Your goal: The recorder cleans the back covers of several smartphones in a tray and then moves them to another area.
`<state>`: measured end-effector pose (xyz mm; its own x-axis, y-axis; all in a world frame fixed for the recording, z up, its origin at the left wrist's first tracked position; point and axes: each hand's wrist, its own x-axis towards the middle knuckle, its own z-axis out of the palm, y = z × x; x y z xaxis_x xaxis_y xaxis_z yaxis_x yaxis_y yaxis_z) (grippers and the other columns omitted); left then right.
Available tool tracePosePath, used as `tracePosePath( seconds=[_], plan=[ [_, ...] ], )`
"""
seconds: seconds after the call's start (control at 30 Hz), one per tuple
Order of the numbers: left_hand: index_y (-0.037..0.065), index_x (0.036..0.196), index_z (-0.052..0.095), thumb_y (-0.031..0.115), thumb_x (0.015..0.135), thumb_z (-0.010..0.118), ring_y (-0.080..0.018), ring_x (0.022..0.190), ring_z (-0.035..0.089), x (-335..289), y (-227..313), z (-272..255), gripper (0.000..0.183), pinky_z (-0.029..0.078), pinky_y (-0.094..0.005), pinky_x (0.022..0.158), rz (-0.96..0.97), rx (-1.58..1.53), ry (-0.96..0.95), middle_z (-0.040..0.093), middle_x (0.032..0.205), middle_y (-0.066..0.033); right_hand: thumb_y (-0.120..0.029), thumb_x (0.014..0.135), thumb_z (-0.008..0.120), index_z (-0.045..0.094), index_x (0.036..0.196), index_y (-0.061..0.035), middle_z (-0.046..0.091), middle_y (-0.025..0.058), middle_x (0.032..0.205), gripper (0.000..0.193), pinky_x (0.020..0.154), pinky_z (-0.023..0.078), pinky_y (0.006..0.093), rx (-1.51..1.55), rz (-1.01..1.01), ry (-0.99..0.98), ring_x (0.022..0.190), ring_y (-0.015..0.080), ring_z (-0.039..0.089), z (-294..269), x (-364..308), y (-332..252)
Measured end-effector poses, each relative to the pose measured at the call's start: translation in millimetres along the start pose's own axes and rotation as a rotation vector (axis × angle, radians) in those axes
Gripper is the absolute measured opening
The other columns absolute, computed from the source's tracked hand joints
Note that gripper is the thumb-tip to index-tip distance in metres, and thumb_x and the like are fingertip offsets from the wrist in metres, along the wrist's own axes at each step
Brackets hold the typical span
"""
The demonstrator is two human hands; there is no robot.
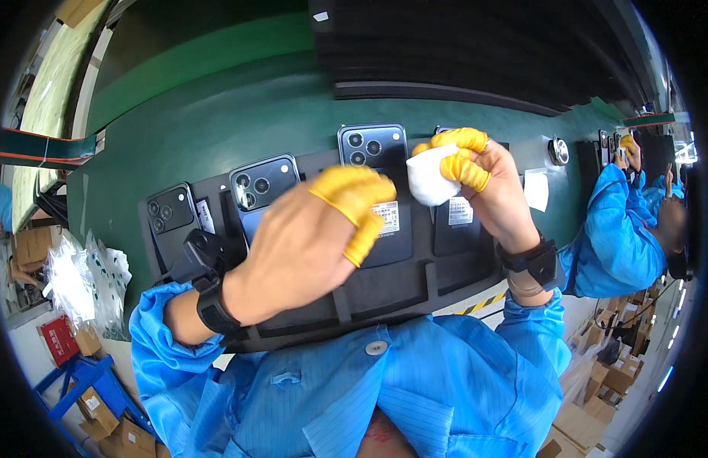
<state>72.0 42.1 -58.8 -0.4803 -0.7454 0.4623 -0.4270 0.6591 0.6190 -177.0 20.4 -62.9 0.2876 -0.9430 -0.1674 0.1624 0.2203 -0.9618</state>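
My right hand (484,172), with yellow finger cots on its fingertips, pinches a white wad of cloth or wipe (429,182) above the tray. To the left of it, my left hand (308,233) hovers with yellow-covered fingers curled together; whatever they may hold is hidden. Beneath both hands lies a black compartment tray (384,301). Several smartphones stand in its slots: a dark grey one (169,206) at the left, a blue one (255,179) beside my left hand, and another blue one (384,139) at the middle back. Dark pieces with white labels (460,211) sit below my right hand.
A green work surface (194,126) surrounds the tray, with a black slab (476,53) behind. A white paper (535,189) and a round metal object (558,150) lie to the right. A co-worker in blue (621,229) sits there. Clear plastic bags (79,275) hang at left.
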Motion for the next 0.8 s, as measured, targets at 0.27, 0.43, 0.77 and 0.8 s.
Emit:
tracePosePath(
  seconds=[0.27, 0.43, 0.77, 0.8],
  plan=[
    [0.013, 0.102, 0.065, 0.002, 0.070, 0.070, -0.0319, 0.106, 0.053, 0, -6, -1, 0.034, 0.043, -0.0394, 0.090, 0.102, -0.025, -0.047, 0.052, 0.120, -0.0141, 0.002, 0.085, 0.061, 0.052, 0.122, 0.0001, 0.060, 0.0094, 0.116, 0.038, 0.094, 0.047, 0.0292, 0.171, 0.070, -0.259, 0.107, 0.0173, 0.058, 27, 0, 4],
    [0.006, 0.095, 0.064, 0.009, 0.071, 0.075, -0.0283, 0.089, 0.059, 1, -5, -7, 0.026, 0.046, -0.0347, 0.081, 0.009, -0.171, -0.072, 0.062, 0.103, -0.0128, -0.004, 0.088, 0.060, 0.053, 0.121, 0.0011, 0.061, 0.0088, 0.112, 0.035, 0.095, 0.045, 0.0289, -0.039, -0.016, -0.199, 0.106, 0.0185, 0.058, 30, -1, 12],
    [0.001, 0.114, 0.048, 0.012, 0.086, 0.064, -0.0204, 0.085, 0.063, -1, -6, -1, 0.034, 0.049, -0.0299, 0.077, -0.326, -0.542, -0.017, 0.061, 0.098, -0.0106, -0.009, 0.081, 0.071, 0.058, 0.109, -0.0007, 0.064, 0.0073, 0.103, 0.032, 0.084, 0.051, 0.0284, -0.020, 0.153, -0.254, 0.095, 0.0156, 0.062, 41, -6, 2],
    [0.001, 0.115, 0.047, 0.012, 0.088, 0.063, -0.0189, 0.083, 0.062, -1, -5, -1, 0.033, 0.048, -0.0289, 0.077, -0.344, -0.591, 0.015, 0.061, 0.096, -0.0096, -0.007, 0.081, 0.070, 0.059, 0.107, -0.0008, 0.064, 0.0068, 0.102, 0.029, 0.085, 0.051, 0.0297, 0.049, 0.137, -0.283, 0.094, 0.0162, 0.063, 38, -3, 4]
  ],
)
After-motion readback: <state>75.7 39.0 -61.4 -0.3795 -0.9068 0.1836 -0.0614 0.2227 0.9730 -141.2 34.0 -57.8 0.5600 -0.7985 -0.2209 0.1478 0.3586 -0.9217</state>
